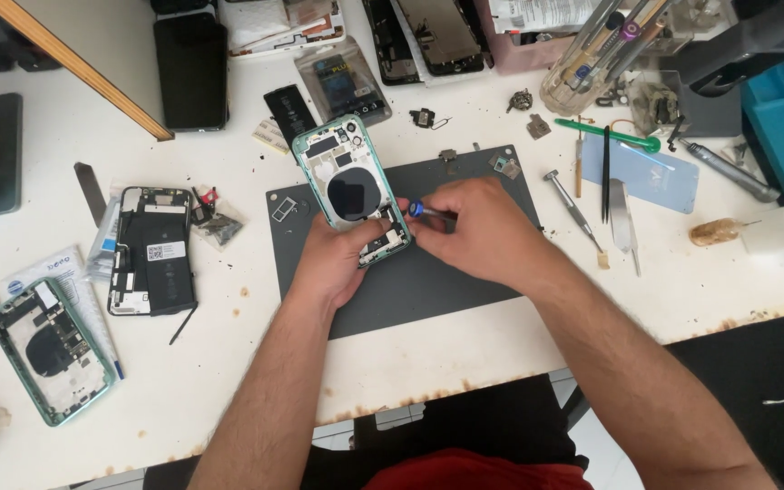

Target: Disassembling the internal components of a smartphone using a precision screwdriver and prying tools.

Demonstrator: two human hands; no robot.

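Observation:
An opened green phone housing (345, 181) lies tilted on a dark grey work mat (428, 281) in the middle of the white table. My left hand (330, 263) grips its lower end from below. My right hand (474, 227) pinches a small screwdriver with a blue collar (417, 210), its tip at the housing's lower right corner. Inside the housing are a dark round coil and small boards.
A second green housing (47, 349) and a black phone frame (151, 249) lie at the left. A dark phone (191, 71) sits at the back. Screwdrivers (573, 207), tweezers (606, 172), a blue back glass (651, 172) and a green tool (605, 134) lie at the right.

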